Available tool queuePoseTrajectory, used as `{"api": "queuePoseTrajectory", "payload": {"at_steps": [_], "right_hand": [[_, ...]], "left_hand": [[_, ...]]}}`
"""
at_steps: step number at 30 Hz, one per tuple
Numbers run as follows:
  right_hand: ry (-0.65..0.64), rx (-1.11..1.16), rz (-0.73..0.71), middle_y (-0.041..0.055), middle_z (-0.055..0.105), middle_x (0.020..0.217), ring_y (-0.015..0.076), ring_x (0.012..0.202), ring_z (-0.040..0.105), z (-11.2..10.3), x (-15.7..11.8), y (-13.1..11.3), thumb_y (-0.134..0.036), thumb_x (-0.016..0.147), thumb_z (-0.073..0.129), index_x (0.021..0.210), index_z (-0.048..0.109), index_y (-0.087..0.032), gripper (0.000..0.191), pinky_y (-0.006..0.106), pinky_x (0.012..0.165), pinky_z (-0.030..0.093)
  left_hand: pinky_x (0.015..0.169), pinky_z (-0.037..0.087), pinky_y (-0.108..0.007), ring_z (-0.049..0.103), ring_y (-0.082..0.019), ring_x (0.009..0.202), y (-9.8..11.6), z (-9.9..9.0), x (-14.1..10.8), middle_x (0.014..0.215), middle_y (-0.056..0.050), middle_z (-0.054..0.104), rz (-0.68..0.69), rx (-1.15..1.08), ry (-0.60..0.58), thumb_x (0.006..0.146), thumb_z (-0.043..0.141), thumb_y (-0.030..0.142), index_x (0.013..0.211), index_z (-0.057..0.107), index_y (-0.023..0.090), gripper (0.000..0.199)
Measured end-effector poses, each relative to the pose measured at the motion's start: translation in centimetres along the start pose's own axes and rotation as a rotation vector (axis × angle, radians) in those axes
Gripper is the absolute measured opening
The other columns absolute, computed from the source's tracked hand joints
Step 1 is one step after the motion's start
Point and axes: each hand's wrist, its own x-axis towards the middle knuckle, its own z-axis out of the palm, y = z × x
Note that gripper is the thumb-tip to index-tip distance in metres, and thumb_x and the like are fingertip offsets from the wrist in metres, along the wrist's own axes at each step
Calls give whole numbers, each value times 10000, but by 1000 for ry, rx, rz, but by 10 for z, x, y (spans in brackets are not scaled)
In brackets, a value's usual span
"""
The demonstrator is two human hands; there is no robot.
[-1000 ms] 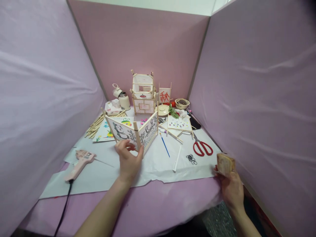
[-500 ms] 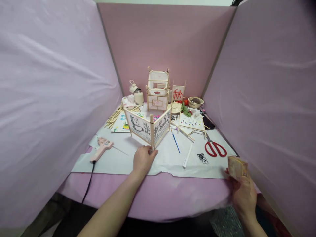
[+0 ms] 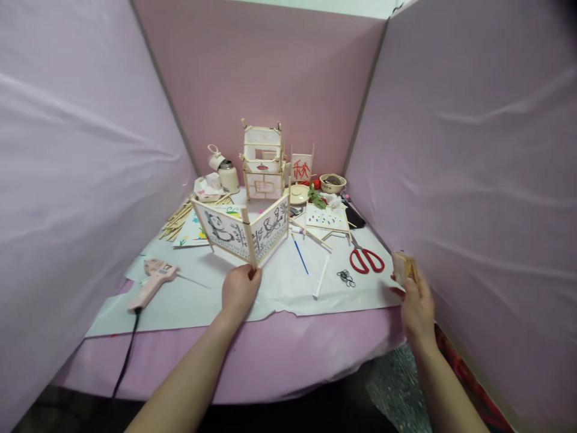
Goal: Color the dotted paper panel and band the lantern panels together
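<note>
A small two-panel folding screen (image 3: 228, 233) with wooden stick frames stands partly open, painted with pandas and bamboo. My left hand (image 3: 240, 290) pinches the foot of its middle post. Off to the right, by the side wall, my right hand (image 3: 417, 307) is closed around a small flat cream-and-yellow bundle (image 3: 404, 266); its kind cannot be made out. Red-handled scissors (image 3: 366, 261) and a small heap of black bands (image 3: 346, 278) lie left of that hand. A white pen (image 3: 321, 277) and a blue paintbrush (image 3: 300, 254) rest right of the screen.
A pink glue gun (image 3: 155, 279) with a black cord lies at left. Behind stand a stick-built house model (image 3: 264, 165), a cream flask (image 3: 229, 178), a plate (image 3: 298, 193) and a bowl (image 3: 332, 183). Bamboo sticks (image 3: 178, 218) are piled at left. Pink-purple walls enclose the table.
The view has turned right, so the table's things sit further left. My right hand has come up with its bundle to beside the table's right edge. My left hand keeps hold of the screen.
</note>
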Motion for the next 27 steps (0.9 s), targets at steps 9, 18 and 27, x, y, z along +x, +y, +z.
{"api": "queuePoseTrajectory", "payload": {"at_steps": [9, 18, 27], "right_hand": [[65, -428, -272, 196, 549, 1218, 309, 1117, 511, 38, 66, 12, -449, 732, 624, 1306, 471, -103, 687, 449, 961, 399], [-122, -734, -213, 262, 418, 1354, 375, 1188, 456, 66, 82, 10, -524, 759, 603, 1365, 370, -71, 791, 470, 951, 386], [-221, -557, -396, 104, 646, 1003, 259, 992, 554, 28, 23, 2, -355, 860, 496, 937, 656, -180, 249, 406, 913, 391]], "left_hand": [[549, 306, -275, 561, -199, 637, -4, 2, 2, 683, -46, 648, 4, 10, -13, 849, 444, 431, 658, 559, 204, 318], [561, 313, -277, 566, -206, 656, -2, 1, 2, 700, -48, 650, -5, 16, -31, 849, 449, 441, 669, 557, 206, 315], [557, 316, -281, 575, -207, 655, -2, 1, 1, 691, -44, 647, 5, 24, -15, 846, 453, 431, 680, 561, 204, 302]]}}
